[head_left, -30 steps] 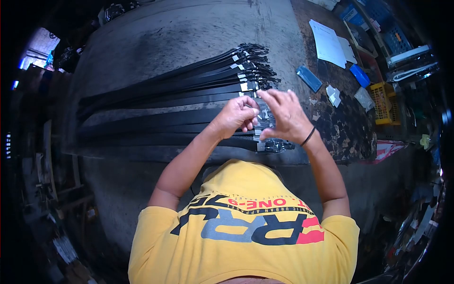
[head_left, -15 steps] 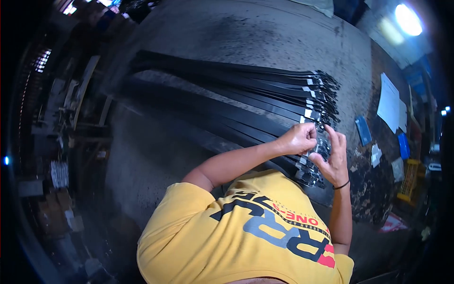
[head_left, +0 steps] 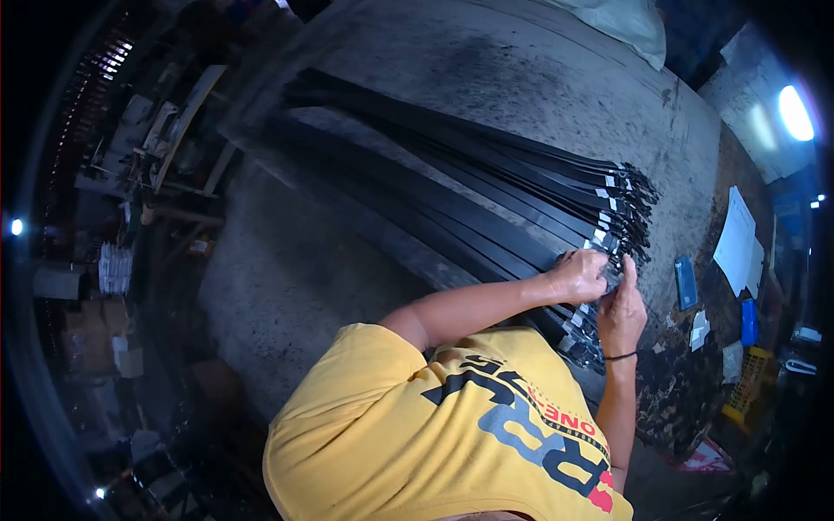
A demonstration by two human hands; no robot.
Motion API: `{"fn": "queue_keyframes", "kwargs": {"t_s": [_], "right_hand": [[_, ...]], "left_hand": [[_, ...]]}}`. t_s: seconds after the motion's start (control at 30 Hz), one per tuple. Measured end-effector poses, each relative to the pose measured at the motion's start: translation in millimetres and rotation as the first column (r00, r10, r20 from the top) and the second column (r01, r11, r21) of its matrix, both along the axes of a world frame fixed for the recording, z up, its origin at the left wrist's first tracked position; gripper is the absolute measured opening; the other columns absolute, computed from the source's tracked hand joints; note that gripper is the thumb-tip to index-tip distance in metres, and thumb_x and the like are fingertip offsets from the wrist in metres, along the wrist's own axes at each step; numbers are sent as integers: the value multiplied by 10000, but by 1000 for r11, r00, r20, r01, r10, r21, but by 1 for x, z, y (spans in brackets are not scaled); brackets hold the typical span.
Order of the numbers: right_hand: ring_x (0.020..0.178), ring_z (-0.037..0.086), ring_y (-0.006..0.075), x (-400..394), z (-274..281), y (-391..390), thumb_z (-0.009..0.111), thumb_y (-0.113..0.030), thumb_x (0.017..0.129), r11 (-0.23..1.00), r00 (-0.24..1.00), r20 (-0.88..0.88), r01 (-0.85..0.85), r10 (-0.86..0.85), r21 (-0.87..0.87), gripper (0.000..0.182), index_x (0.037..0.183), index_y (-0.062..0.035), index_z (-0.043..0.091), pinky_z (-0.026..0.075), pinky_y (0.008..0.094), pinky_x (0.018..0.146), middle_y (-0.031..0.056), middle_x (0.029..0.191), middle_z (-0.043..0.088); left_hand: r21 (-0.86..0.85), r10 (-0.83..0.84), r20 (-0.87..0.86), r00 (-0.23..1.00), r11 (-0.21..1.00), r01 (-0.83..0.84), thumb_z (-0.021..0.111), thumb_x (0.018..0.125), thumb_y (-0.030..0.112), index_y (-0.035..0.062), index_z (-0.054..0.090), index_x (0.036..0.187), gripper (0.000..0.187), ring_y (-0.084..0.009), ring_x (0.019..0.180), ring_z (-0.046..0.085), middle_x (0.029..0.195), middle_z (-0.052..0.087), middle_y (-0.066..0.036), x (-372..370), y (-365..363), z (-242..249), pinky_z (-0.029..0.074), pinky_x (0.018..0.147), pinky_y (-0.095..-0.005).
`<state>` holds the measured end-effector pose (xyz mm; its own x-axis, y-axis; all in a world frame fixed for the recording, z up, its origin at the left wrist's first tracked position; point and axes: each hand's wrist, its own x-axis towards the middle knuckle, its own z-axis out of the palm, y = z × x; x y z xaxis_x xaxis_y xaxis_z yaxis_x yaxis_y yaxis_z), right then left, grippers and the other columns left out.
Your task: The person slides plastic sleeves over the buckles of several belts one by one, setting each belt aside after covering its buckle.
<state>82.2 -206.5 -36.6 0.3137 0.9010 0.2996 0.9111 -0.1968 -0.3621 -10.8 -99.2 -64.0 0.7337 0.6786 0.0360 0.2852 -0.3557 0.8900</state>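
Many long black belts [head_left: 452, 165] lie fanned out side by side, with white tags [head_left: 602, 217] near their ends. Dark, shiny buckle-like ends [head_left: 638, 195] cluster on the right. Over the nearer belts, my left hand [head_left: 578, 276] is closed, its fingers curled around a belt end. My right hand [head_left: 622, 314], with a dark band at the wrist, is pinched close beside it at the same end. The fingers hide most of what they grip. More tagged ends [head_left: 580, 334] lie just below both hands, close to the yellow shirt [head_left: 434, 417].
The belts rest on a grey, stained table [head_left: 521, 61]. To the right are a dark blue phone-like object [head_left: 685, 282], white paper sheets [head_left: 737, 243], a blue item [head_left: 749, 321] and a yellow crate [head_left: 747, 382]. Cluttered shelving [head_left: 178, 130] stands at left.
The view has shifted, so the belts sit lower and further right. My right hand's spread fingers have drawn in and closed near my left hand at the belt ends.
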Motion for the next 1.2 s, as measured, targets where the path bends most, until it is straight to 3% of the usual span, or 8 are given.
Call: {"fn": "queue_keyframes", "kwargs": {"t_s": [0.17,0.37,0.47,0.5,0.63,0.87,1.07,1.2], "right_hand": [[647,586,302,-15,-6,10,613,-7,742,990,996,-69,58,-49,128,668,1363,-74,374,471,396,575,136,709,582],[630,592,302,-19,-12,11,634,-32,733,969,979,-138,172,-149,179,693,1365,-44,351,475,394,553,137,715,589],[605,589,293,-21,-6,10,609,-16,739,978,988,-142,79,-52,194,657,1348,-34,364,468,408,541,122,694,574],[614,585,281,-19,-11,11,605,-3,721,963,997,-73,-4,24,270,681,1354,-34,356,468,402,548,109,715,572],[649,569,264,-16,-4,-2,622,3,681,984,992,-126,-4,27,179,705,1344,-41,385,472,379,583,98,754,570],[1327,207,340,14,-14,-21,840,-334,537,994,996,70,-45,53,-102,1023,1404,-195,314,202,615,1033,120,1337,341],[876,490,290,31,-29,-19,698,-111,626,993,997,66,-39,47,-112,532,1118,-79,499,367,481,861,94,869,470],[854,484,296,49,-25,-13,685,-101,630,995,999,36,-18,21,-94,385,966,-67,501,378,426,777,118,860,472]], "left_hand": [[-222,38,176,984,975,2,521,781,53,19,553,1009,233,-422,791,608,869,624,-235,15,-3,-28,489,683,-450],[29,21,-93,995,999,-19,503,840,45,43,506,1183,343,-262,863,672,925,660,-195,2,0,-18,512,719,-366],[-329,-6,109,994,943,42,581,854,66,64,454,1291,455,-182,941,602,1032,636,-109,5,3,-29,502,781,-328],[-682,76,262,962,720,129,553,859,-12,53,449,1317,474,-131,917,555,1032,601,-66,11,6,-30,492,780,-288],[-439,-152,170,974,873,214,517,920,61,55,494,1293,374,-98,737,577,964,625,-63,3,12,-14,497,610,-233],[-792,-248,99,964,568,227,547,898,144,47,562,1224,341,-94,500,581,772,643,-73,-6,18,-6,457,415,-195],[-378,-354,-117,928,880,288,610,851,164,32,642,1032,227,-113,488,552,709,633,-32,6,16,-13,455,479,-246],[-570,-576,-18,817,677,465,649,839,202,30,633,1073,291,-91,607,551,744,637,-21,29,38,-8,474,562,-267]]}}
